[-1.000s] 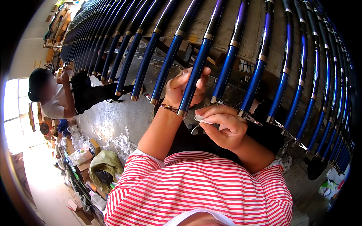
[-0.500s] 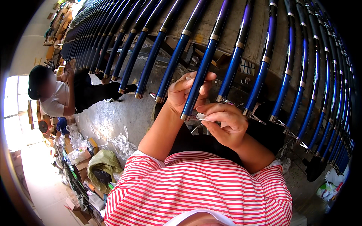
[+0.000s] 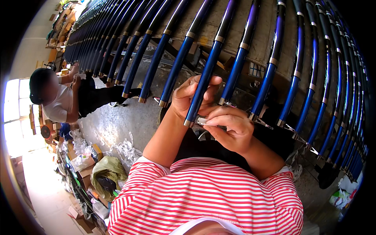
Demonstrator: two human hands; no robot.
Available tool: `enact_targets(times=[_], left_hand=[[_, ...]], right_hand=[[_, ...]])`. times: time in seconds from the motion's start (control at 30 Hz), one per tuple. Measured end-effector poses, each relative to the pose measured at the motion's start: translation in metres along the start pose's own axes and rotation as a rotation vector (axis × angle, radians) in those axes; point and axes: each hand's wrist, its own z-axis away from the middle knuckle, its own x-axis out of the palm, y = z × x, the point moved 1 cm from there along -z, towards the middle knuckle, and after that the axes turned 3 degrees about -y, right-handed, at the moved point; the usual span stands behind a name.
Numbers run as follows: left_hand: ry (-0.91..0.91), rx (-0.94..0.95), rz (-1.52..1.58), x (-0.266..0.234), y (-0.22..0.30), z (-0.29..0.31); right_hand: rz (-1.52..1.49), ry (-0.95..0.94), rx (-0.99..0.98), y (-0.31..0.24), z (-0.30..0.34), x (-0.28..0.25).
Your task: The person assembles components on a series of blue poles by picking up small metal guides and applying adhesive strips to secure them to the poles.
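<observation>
My L hand point(image 3: 190, 96) is curled round a glossy blue rod point(image 3: 203, 86), its long axis slanting down-left twd me. R hand point(image 3: 232, 126) pinches a small white piece point(image 3: 207, 122) just R of the rod's metal end cap point(image 3: 188, 123) — contact? can't tell.

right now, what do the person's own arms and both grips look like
The left sleeve and right sleeve are short, with narrow red and white stripes. The forearms below are bare. The left grip and right grip are ungloved hands, with no cables showing.
</observation>
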Motion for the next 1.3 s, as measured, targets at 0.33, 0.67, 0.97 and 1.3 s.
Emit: enact_targets(times=[0.33,0.67,0.97,1.3], left_hand=[[0.075,-0.028,-0.100,-0.001,0.004,0.005],[0.072,-0.032,-0.114,0.001,0.004,0.007],[0.111,-0.031,-0.163,-0.005,0.005,0.009],[0.124,-0.027,-0.240,0.000,0.004,0.004]], right_hand=[[-0.066,-0.068,0.038,0.003,-0.002,-0.002],[-0.025,-0.097,0.006,0.002,-0.007,-0.002],[-0.006,-0.110,-0.021,0.003,-0.004,-0.002],[-0.013,-0.112,0.011,0.002,0.000,-0.002]])
